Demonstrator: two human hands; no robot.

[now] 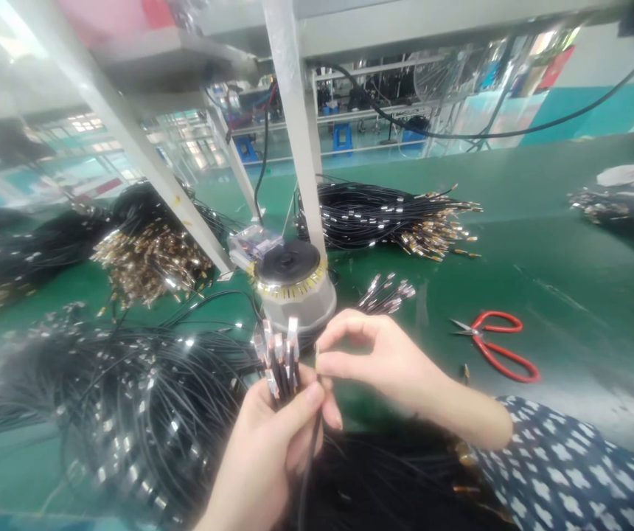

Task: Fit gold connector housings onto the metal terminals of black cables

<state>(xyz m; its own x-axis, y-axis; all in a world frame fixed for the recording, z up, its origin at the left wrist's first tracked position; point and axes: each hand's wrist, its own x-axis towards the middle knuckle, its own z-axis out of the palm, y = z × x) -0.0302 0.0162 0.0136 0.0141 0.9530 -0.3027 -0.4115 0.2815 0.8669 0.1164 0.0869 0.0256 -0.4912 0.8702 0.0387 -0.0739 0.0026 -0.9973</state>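
My left hand (284, 431) is closed round a bunch of black cables (281, 369), whose silvery-tipped ends stick up above the fingers. One separate cable (309, 464) runs down from between its thumb and forefinger. At that cable's upper end my right hand (355, 350) pinches a small brass-coloured tip (318, 355) between thumb and forefinger. Just behind both hands stands a round grey device (295, 302) with a black disc top and a ring of yellow pieces around its rim. Part of its base is hidden by the cable ends.
Red-handled scissors (486, 335) lie open to the right. Large cable bundles (388, 217) rest at the back, with another bundle (151, 258) at left and loose coils (145, 398) in front. A metal post (295, 125) rises behind the device. A few short cables (388, 295) lie beside it.
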